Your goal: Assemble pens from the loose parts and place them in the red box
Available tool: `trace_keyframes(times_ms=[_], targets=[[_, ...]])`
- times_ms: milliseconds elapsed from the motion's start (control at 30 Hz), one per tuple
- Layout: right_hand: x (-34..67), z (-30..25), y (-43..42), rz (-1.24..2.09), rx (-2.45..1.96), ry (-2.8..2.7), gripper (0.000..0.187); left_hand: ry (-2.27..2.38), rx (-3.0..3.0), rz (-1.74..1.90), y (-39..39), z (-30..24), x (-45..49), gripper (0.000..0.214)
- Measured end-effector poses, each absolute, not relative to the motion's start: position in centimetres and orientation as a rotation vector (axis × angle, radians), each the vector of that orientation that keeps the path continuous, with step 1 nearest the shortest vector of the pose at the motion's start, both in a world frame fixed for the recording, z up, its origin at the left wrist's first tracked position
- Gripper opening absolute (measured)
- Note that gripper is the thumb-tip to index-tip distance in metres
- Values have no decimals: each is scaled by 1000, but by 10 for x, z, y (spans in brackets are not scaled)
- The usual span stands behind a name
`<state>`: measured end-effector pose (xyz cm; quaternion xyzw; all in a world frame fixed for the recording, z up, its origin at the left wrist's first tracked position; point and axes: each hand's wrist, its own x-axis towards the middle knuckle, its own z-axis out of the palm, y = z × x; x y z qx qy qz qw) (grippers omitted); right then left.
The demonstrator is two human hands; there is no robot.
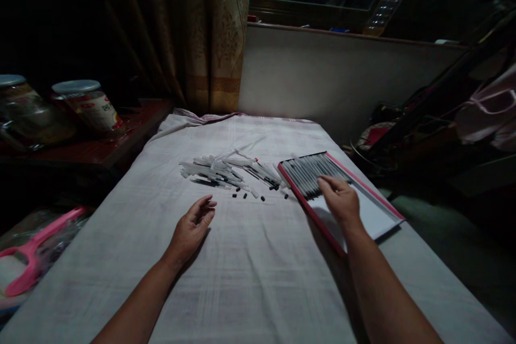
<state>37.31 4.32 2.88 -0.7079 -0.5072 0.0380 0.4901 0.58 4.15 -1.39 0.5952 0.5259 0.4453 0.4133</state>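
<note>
My right hand (341, 199) is over a shallow red-edged box (374, 215) on the right of the table, its fingers pinched on a pen at the near end of a row. Grey-and-clear pens (302, 172) lie side by side across the far part of that box; its near part shows a white bottom. My left hand (193, 226) hovers above the cloth, fingers loosely curled and apart, holding nothing. Beyond it lies a loose heap of pens (213, 169), partly overlapping. Several small black caps (263, 199) are scattered in front of the heap.
A pale checked cloth (242, 279) covers the table. Lidded jars (91, 105) stand on a dark red cabinet (133, 134) at left, with a pink-handled object (36, 247) below. A patterned curtain (217, 37) hangs behind. A clear bottle (389, 5) stands on the windowsill.
</note>
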Motion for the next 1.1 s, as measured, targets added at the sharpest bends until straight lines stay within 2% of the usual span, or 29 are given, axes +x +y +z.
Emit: trace_keyframes(times_ms=[167, 267, 533, 833, 1000, 1100], targets=[[467, 38, 83, -83, -2403, -975, 41, 1371, 1515, 1054, 39, -16, 8, 50], [485, 32, 99, -81, -2572, -1052, 40, 1404, 1548, 1036, 38, -15, 10, 48], [487, 12, 118, -25, -2679, -1194, 40, 1476, 1613, 1018, 38, -11, 10, 44], [485, 21, 111, -8, -2721, -1292, 43, 1475, 1658, 1025, 39, -14, 11, 40], [470, 37, 113, -112, -2677, -1366, 43, 1463, 1664, 1037, 39, -16, 11, 39], [445, 45, 121, -236, -2488, -1538, 40, 1456, 1670, 1045, 39, -15, 11, 38]])
